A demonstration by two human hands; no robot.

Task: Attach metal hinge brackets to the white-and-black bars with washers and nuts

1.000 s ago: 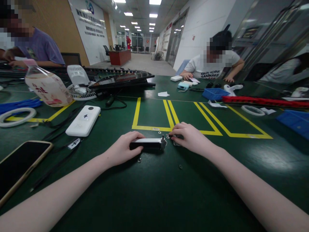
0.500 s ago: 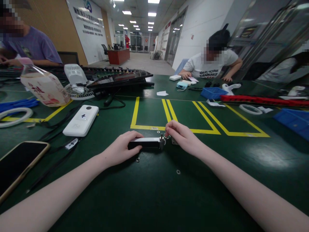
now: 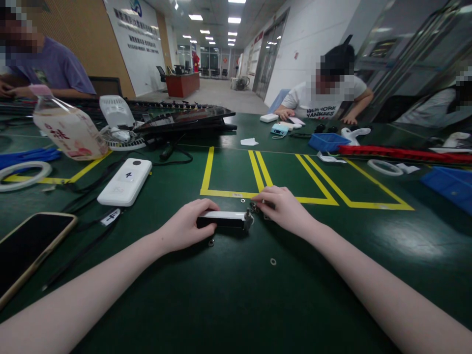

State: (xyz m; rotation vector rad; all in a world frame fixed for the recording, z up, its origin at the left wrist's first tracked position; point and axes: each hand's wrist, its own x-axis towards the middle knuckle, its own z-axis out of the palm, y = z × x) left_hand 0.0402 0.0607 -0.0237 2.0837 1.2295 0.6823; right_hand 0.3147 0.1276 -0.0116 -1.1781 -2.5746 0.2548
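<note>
My left hand [image 3: 186, 225] is closed round the left end of a short black and silver bar [image 3: 224, 219] lying on the green table [image 3: 236, 295]. A small metal stud stands at the bar's right end. Just beyond that end my right hand [image 3: 283, 209] rests on the table, its fingertips pinched among a cluster of small washers [image 3: 255, 208]; what it pinches is too small to make out. Loose washers lie at the bar's near side [image 3: 211, 242], further front [image 3: 273, 261] and by the yellow tape [image 3: 242, 200].
A phone [image 3: 29, 248] lies at the near left, a white device marked 4 [image 3: 125, 182] with black cables beyond it. A bottle [image 3: 68, 130], tape rolls, a keyboard [image 3: 188, 120] and blue trays [image 3: 448, 183] stand further out. Other people sit at the far left and far right.
My right hand dropped from the bar's stud back to the washers on the table. The left hand and the bar stayed put.
</note>
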